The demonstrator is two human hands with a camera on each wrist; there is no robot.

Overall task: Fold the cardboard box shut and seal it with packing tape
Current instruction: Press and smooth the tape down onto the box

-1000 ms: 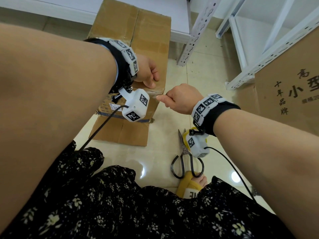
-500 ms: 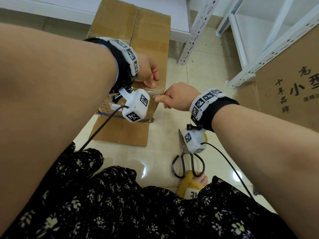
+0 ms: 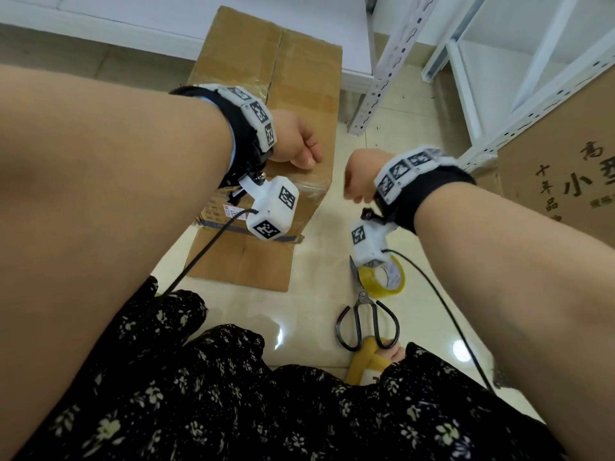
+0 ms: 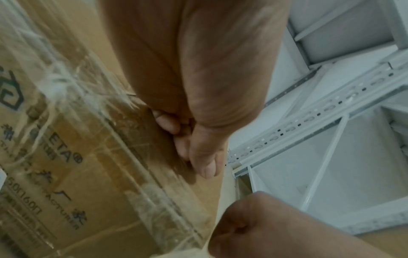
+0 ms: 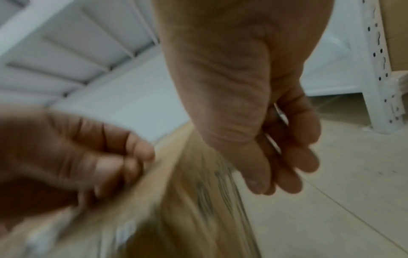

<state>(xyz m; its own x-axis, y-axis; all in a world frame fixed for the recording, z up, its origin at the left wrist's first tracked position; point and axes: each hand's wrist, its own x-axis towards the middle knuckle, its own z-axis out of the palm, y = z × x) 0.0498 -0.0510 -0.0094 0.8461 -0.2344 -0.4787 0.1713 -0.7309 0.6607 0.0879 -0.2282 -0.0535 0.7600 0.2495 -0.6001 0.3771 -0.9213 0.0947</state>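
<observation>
Storeroom — white slotted shelving [image 3: 392, 58], stacked cartons [image 3: 565, 181]

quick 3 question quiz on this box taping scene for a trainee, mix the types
1. True or false: the scissors are in the right hand.
2. Which hand rests on the cardboard box? A left hand B right hand C neither
3. Fill in: the tape roll lies on the ____, beside the scissors.

Key: 1 false, they lie on the floor. 2 A. 3 floor.
</observation>
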